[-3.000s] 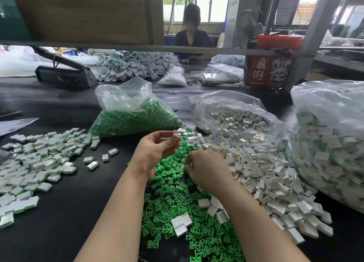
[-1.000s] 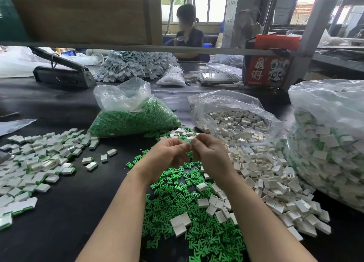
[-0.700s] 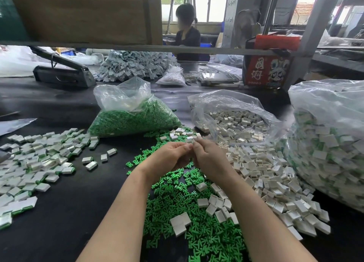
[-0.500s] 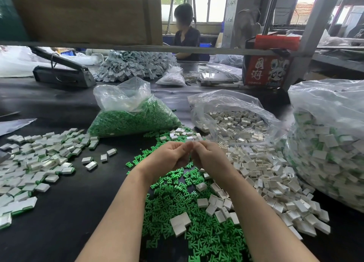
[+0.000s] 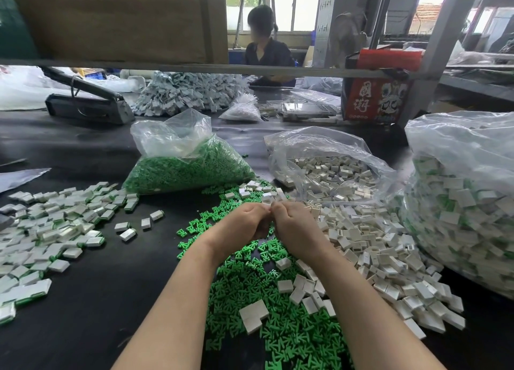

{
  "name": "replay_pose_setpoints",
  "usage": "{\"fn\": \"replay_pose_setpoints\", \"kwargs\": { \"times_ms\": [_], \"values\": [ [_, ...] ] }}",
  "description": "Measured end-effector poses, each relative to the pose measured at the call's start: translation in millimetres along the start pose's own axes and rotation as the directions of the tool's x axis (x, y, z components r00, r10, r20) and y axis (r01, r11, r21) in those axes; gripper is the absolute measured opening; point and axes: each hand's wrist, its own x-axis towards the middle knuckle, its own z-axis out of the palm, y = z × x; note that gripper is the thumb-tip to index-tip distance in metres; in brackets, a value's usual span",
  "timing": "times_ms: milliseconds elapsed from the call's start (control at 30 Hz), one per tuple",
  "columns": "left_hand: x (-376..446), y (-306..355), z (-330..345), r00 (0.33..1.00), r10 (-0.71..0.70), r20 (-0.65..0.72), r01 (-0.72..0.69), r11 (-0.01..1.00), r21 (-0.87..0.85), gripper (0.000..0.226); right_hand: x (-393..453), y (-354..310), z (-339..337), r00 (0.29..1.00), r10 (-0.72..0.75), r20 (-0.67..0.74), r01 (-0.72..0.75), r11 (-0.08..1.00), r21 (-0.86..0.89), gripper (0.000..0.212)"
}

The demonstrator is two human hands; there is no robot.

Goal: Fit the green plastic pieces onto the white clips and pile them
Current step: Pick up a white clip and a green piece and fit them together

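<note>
My left hand (image 5: 242, 224) and my right hand (image 5: 292, 227) meet fingertip to fingertip above the table, pinched together on a small white clip (image 5: 269, 202) that my fingers mostly hide. Whether a green piece is between them I cannot tell. Below my hands lies a spread of loose green plastic pieces (image 5: 250, 283). Loose white clips (image 5: 370, 247) are heaped to the right of it. A pile of fitted clips (image 5: 50, 225), white with green edges, covers the table at the left.
A clear bag of green pieces (image 5: 189, 166) and an open bag of white clips (image 5: 331, 172) stand behind my hands. A big bag of fitted clips (image 5: 467, 211) fills the right side. Another person (image 5: 264, 47) sits across the table beyond a steel rail.
My right hand came up from the pile and met my left hand. Both hands have stayed pressed together on the small clip, shifting only slightly over the last second.
</note>
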Motion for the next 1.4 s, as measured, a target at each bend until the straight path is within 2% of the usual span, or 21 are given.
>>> {"fn": "replay_pose_setpoints", "kwargs": {
  "times_ms": [267, 600, 733, 933, 1067, 1400],
  "values": [
    [-1, 2, 3, 1.0, 0.024, 0.0, -0.024, 1.0, 0.01, 0.033, 1, 5, 2, 0.999, -0.027, -0.017, 0.026, 0.998, -0.052, 0.048],
    [-3, 4, 8, 1.0, 0.013, -0.022, -0.012, 1.0, 0.028, 0.034, 0, 6, -1, 1.0, 0.009, -0.011, -0.01, 1.0, -0.022, 0.047],
    [-2, 3, 7, 1.0, 0.006, -0.013, -0.005, 1.0, 0.005, 0.042, -2, 4, -3, 1.0, 0.001, -0.011, -0.001, 1.0, -0.013, 0.047],
    [1, -4, 4, 1.0, -0.003, 0.004, 0.003, 1.0, -0.019, 0.038, -2, 4, -1, 1.0, -0.028, 0.0, 0.028, 1.0, -0.004, 0.047],
    [2, -6, 4, 1.0, 0.002, 0.022, -0.001, 0.999, -0.05, 0.035, -4, 4, -1, 0.999, -0.035, -0.001, 0.035, 0.999, 0.023, 0.04],
    [4, -12, 6, 0.999, 0.006, 0.036, -0.005, 1.0, -0.027, 0.03, -4, 11, -2, 1.0, -0.022, 0.02, 0.023, 0.998, -0.059, 0.053]
  ]
}}
